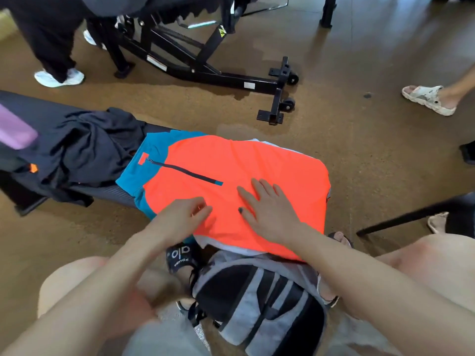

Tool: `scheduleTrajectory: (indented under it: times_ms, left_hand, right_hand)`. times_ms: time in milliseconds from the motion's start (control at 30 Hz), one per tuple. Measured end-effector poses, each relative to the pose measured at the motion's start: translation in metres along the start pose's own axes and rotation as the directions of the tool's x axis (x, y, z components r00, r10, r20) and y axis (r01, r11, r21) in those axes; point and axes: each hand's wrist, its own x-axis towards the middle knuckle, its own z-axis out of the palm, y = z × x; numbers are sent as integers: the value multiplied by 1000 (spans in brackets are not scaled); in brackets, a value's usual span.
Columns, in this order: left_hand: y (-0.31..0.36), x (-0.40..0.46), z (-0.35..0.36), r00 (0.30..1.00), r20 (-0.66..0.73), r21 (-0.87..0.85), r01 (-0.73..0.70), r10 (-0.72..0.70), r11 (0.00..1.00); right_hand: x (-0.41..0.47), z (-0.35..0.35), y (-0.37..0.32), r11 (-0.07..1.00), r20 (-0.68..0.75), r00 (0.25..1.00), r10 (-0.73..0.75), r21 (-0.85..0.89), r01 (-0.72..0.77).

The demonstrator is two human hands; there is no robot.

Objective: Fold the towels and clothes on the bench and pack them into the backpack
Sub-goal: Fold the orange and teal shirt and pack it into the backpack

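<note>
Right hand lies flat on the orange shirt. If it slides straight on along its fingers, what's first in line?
Probably the dark zipper on the orange shirt, up-left of the right hand; only bare fabric lies between.

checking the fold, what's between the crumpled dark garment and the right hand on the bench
In the head view, only the orange-and-teal shirt lies between the dark garment and the right hand, which rests flat on it.

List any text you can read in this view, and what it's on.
"alo": white letters on the dark strap by the backpack; smaller word beneath is unreadable.
White stickers on the black frame: too small to read.
Yellow warning sticker: unreadable.
Shirt: no legible text.
</note>
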Motion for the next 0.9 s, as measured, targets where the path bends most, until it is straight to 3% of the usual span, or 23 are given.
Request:
scheduleTrajectory:
  times_ms: [67, 100, 200, 300, 700, 900]
  left_hand:
    - [-26, 12, -30, 955, -296, 85, 48, -21, 995]
    - [-41, 20, -39, 936, -352, 153, 90, -30, 984]
    - [-76, 38, -47, 941, -261, 314, 292, -213, 904]
    - [-104, 52, -44, 911, -105, 336, 410, -399, 848]
    - [-144, 61, -59, 891, -30, 355, 434, -454, 828]
    - [-157, 59, -66, 860, -64, 317, 499, -507, 806]
  right_hand:
    - [31, -8, -8, 1000, -14, 999, -30, -4, 30]
    - [47, -12, -14, 999, -14, 999, -47, 0, 47]
    - [98, -17, -37, 996, 6, 996, -89, 15, 89]
    - [144, -14, -60, 990, 46, 989, -139, 12, 138]
    - [205, 15, -76, 969, -23, 970, -242, -56, 240]
    - [223, 15, -95, 966, -21, 967, -253, -53, 252]
